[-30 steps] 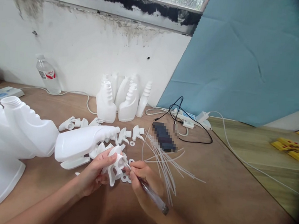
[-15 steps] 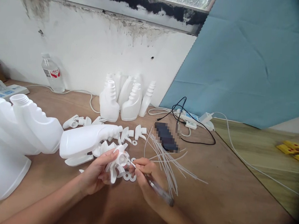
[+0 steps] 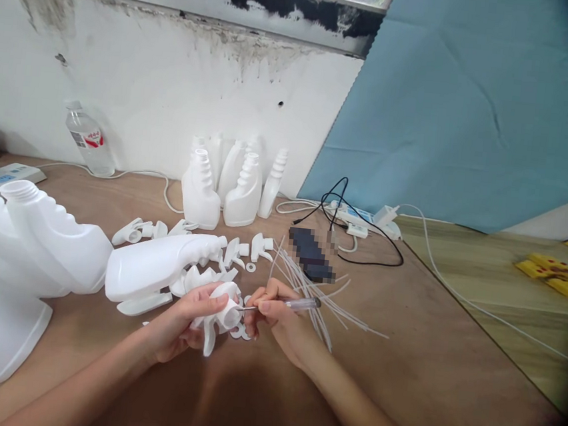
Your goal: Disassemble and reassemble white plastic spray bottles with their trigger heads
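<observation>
— Since the brown wooden tabletop [image 3: 398, 385] is the biggest thing here, what sits on it?

— Big white plastic jugs [image 3: 34, 249] with open necks, at the far left. A white plastic bottle lying on its side [image 3: 152, 271] is right next to them. By the wall stand smaller white spray bottles [image 3: 226, 187] with no tops on. I cannot see inside any of them.

— And the hands?

— The left hand [image 3: 180, 327] is closed around a white plastic trigger spray top [image 3: 222, 304]. It holds it just above the tabletop, near the lying bottle.

— The other one?

— The right hand [image 3: 281, 323] pinches a thin clear pen-like tool with a metal tip [image 3: 285, 303].

— Which way does it point?

— It lies almost flat, going left to right. Its tip points left, at the round hole of the spray top, touching it or nearly. The spray top is just left of the right hand, so the two hands almost meet.

— Anything tiny?

— Thin white plastic tubes [image 3: 320, 303] fan out behind the right hand. Small white plastic rings [image 3: 251, 267] lie nearby.
</observation>
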Tool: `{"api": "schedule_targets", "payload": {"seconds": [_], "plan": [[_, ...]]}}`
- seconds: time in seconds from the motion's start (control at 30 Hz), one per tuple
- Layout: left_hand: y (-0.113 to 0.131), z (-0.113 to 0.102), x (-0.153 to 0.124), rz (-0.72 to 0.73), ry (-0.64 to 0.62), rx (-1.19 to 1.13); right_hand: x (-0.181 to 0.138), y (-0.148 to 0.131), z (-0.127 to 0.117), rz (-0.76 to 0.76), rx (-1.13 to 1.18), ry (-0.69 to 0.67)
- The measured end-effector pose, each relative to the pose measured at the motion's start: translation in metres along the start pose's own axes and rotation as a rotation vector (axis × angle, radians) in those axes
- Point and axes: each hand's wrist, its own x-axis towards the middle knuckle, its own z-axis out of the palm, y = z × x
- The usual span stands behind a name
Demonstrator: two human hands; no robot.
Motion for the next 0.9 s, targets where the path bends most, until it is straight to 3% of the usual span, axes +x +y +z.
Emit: {"api": "schedule_targets", "payload": {"seconds": [0.17,0.33,0.5,0.63,0.77,0.9], "plan": [[0.011,-0.006,-0.005,0.084,0.145,0.228,0.004,0.000,-0.005,0.138,0.077,0.017],[0.015,-0.008,-0.008,0.130,0.229,0.438,0.006,0.000,-0.004,0.115,0.046,0.060],[0.017,-0.002,-0.009,0.303,0.304,0.752,0.005,0.003,-0.004,0.095,-0.076,0.053],[0.018,-0.002,-0.011,0.356,0.382,0.856,0.003,0.007,-0.006,0.067,-0.336,0.049],[0.018,-0.002,-0.013,0.387,0.471,0.887,0.003,0.006,-0.011,0.001,-0.600,0.175],[0.016,-0.003,-0.011,0.413,0.457,0.795,0.002,-0.001,-0.018,-0.117,-0.849,0.238]]}}
